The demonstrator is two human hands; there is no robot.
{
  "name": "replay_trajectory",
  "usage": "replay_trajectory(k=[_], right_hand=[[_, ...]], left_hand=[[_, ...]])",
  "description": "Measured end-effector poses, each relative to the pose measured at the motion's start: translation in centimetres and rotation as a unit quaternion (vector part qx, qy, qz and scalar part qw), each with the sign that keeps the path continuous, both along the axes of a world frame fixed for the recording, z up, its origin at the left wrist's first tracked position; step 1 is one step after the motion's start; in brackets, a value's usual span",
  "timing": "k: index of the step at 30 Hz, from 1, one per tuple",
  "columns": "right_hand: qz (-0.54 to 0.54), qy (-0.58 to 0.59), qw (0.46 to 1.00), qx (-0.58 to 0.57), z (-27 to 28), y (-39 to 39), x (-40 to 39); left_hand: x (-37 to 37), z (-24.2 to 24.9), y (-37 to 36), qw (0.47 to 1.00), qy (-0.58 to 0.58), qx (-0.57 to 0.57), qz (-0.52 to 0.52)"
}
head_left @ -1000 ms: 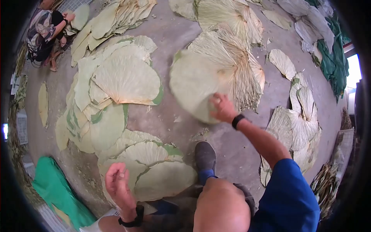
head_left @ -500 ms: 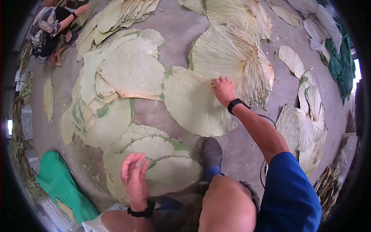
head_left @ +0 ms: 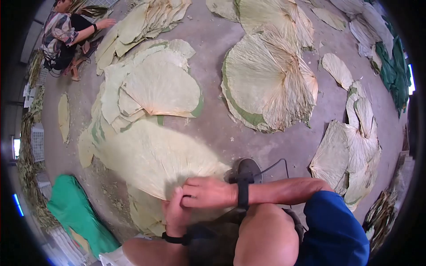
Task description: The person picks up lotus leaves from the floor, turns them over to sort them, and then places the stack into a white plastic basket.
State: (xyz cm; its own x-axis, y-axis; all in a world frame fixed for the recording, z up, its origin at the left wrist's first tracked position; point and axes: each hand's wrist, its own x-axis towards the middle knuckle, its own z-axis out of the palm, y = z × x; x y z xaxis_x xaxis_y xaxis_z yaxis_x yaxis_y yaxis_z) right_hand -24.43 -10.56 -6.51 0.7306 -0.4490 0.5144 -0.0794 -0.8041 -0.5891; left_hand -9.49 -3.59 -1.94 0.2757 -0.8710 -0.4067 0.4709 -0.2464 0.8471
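Note:
A wide pale fan-shaped leaf (head_left: pixel 155 153) spreads out in front of me, its far edge blurred. My right hand (head_left: pixel 206 192) pinches it at its narrow near edge. Right beside it, my left hand (head_left: pixel 177 210) is closed at the same edge, thumb up, its fingers partly hidden. The leaf covers part of a low pile of leaves (head_left: pixel 144 210) on the floor. Beyond it lies a stack of pale leaves (head_left: pixel 162 84), and to the right a large round stack of wrinkled leaves (head_left: pixel 266 80) with a green rim.
Another person (head_left: pixel 66 35) crouches at the far left, one arm stretched out. More leaves (head_left: pixel 348 155) lie on the right. A green cloth (head_left: pixel 80 213) is at the lower left, a dark green cloth (head_left: pixel 392 73) at the far right. My shoe (head_left: pixel 249 168) stands on the floor.
My right hand has come back from the right-hand stack toward my left hand, bringing the leaf over the near pile. My left hand has closed at its edge. The other person's arm has shifted.

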Motion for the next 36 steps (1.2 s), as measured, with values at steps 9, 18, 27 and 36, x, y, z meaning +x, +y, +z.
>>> replay_trajectory(k=[9, 18, 27, 36], right_hand=[[-0.421, 0.167, 0.889, 0.074, -15.1, -13.8, -17.2], [-0.351, 0.337, 0.846, 0.216, -16.1, -9.4, -18.5], [-0.543, 0.233, 0.804, 0.065, -13.9, -12.3, -21.4], [-0.555, 0.257, 0.777, 0.152, -17.9, -10.8, -17.9]], left_hand=[[7.0, -4.9, 3.0, 0.811, -0.582, 0.02, -0.06], [7.9, -4.8, 3.1, 0.783, -0.617, 0.0, -0.08], [4.3, -1.2, 0.2, 0.982, -0.031, 0.095, 0.163], [5.2, -2.3, 0.5, 0.805, -0.587, -0.035, -0.08]])
